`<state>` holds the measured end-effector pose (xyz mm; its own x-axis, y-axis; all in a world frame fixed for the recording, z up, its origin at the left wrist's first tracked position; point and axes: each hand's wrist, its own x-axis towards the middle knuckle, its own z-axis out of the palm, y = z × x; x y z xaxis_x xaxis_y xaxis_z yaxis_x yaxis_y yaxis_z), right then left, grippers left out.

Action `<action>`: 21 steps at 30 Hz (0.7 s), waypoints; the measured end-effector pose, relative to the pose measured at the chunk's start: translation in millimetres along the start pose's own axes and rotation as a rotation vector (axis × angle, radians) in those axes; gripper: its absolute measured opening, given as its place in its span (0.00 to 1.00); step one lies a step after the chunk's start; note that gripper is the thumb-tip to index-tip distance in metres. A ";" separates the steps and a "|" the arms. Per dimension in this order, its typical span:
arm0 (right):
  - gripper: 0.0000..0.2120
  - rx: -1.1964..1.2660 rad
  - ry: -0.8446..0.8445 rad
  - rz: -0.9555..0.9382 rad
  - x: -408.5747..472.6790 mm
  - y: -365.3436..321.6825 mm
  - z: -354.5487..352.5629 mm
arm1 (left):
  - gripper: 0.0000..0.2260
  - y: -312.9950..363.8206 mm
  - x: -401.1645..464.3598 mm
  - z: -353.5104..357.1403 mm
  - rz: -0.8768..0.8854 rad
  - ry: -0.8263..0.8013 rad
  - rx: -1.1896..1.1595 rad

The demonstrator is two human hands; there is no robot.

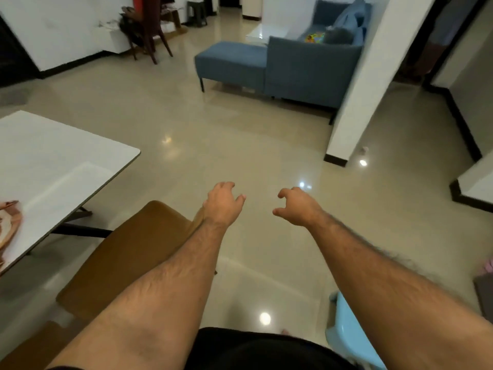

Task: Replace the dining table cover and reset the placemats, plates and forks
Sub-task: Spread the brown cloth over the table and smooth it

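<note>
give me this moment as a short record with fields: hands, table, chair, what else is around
left hand: left hand held out over the floor, fingers loosely curled, holding nothing
right hand: right hand held out beside it, fingers loosely curled, holding nothing
table: white dining table at left, top bare of any cover where visible
on table: patterned item at the left edge, cut off, kind unclear
chair: brown chair beside the table, under the left forearm
background: blue sofa, white pillar

table [61, 161] far L, cloth [9, 231] on its L edge | chair [128, 252] just R of table | sofa [293, 70] behind
</note>
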<state>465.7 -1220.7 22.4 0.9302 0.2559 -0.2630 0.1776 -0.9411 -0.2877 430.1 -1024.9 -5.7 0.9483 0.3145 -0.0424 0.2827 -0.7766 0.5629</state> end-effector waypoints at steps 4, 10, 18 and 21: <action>0.26 -0.079 -0.057 -0.155 101.5 -6.5 -43.4 | 0.24 14.7 67.5 1.1 -0.148 0.072 -0.026; 0.26 -0.063 -0.123 -0.399 233.7 -53.5 -48.7 | 0.23 1.4 172.3 4.3 -0.342 0.172 -0.027; 0.27 -0.131 -0.215 -0.560 390.6 -115.4 -75.1 | 0.23 -20.5 315.8 -21.5 -0.497 0.224 -0.048; 0.26 -0.161 -0.249 -0.605 447.6 -148.0 -82.5 | 0.23 -31.4 362.6 -35.7 -0.531 0.281 -0.071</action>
<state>882.2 -985.1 23.2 0.5531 0.7738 -0.3085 0.7078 -0.6319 -0.3158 760.0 -867.0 -9.2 0.6030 0.7889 -0.1188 0.6878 -0.4386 0.5783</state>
